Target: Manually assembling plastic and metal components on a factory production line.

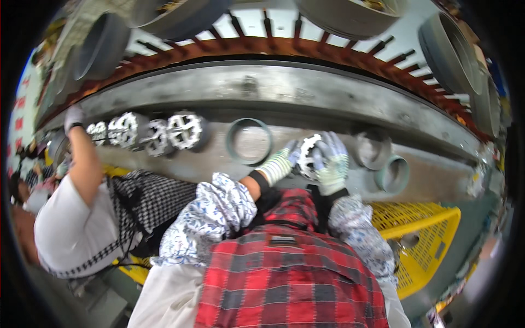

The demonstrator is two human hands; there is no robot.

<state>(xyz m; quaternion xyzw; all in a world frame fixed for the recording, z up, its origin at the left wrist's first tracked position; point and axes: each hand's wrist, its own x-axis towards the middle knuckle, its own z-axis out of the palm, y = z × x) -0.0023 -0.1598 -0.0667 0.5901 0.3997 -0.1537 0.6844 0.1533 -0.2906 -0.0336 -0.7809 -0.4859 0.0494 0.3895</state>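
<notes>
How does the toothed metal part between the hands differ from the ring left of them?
Edge: the toothed metal part has a notched rim; the ring has a smooth one.
Colour: the toothed metal part is bright silver; the ring's rim is dull grey-green.
Contact: the right hand is on the toothed metal part; no hand touches the ring.
Both have rounded outlines.
</notes>
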